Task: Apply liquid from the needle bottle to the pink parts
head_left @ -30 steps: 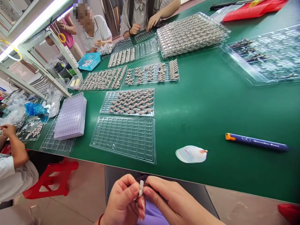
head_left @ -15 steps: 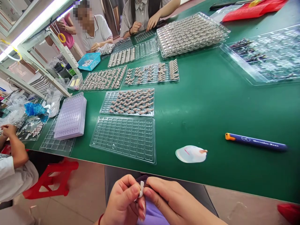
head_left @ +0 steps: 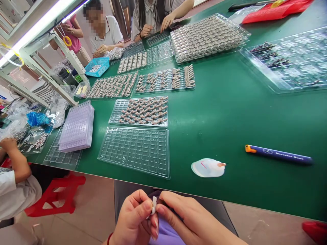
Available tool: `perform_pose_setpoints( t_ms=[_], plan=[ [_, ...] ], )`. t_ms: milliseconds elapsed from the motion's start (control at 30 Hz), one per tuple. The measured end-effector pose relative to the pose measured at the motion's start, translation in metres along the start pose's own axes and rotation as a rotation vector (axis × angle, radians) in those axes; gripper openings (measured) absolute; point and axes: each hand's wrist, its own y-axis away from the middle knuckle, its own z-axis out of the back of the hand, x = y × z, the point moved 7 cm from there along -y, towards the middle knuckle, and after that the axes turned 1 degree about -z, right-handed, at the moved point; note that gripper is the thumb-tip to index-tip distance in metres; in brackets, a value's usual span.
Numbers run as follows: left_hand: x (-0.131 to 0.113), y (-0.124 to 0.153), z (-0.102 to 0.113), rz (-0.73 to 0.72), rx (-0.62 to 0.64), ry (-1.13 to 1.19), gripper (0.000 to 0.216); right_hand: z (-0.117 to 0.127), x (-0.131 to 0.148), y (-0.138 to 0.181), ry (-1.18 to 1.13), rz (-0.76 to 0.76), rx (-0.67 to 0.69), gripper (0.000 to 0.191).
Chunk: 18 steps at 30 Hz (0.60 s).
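Observation:
Below the table's front edge, my left hand (head_left: 138, 216) pinches a small white part (head_left: 154, 203) between thumb and fingers. The part has a narrow upright tab; its lower end is hidden by the fingertips. My right hand (head_left: 186, 214) is closed beside it, thumb and index fingertip pressed together against the part's right side. Whatever lies between those right fingertips is too hidden to name. Above my hands, on the green table (head_left: 212, 132), lie a transparent compartment tray (head_left: 138, 149), a white oval piece (head_left: 208, 168) and a dark blue pen-shaped tool (head_left: 279, 154) with an orange tip.
Trays of small beige parts (head_left: 144, 110) stand farther back, with a stacked pile of filled trays (head_left: 209, 37) behind. Purple-tinted trays (head_left: 76, 127) are stacked at left. A large tray (head_left: 293, 61) holds dark parts at right. Co-workers sit across the table and at left.
My hands and the white part stay almost in place. Across the table, the co-workers' heads and hands have shifted slightly; the left co-worker's hand has moved a little left.

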Motion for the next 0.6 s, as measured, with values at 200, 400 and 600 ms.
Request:
perform_pose_setpoints(
  t_ms=[200, 400, 600],
  plan=[
    [0.0001, -0.0008, 0.0001, -0.012, 0.012, 0.006, 0.037, 0.0010, 0.0035, -0.0006, 0.033, 0.017, 0.000, 0.048],
    [0.0016, -0.0005, 0.0016, -0.014, 0.019, 0.010, 0.036, 0.0005, 0.0055, -0.0004, 0.042, 0.023, 0.017, 0.048],
    [0.0019, -0.0015, 0.0025, -0.010, 0.005, 0.008, 0.037, 0.0007, 0.0040, 0.0001, 0.013, 0.022, 0.005, 0.043]
  ],
)
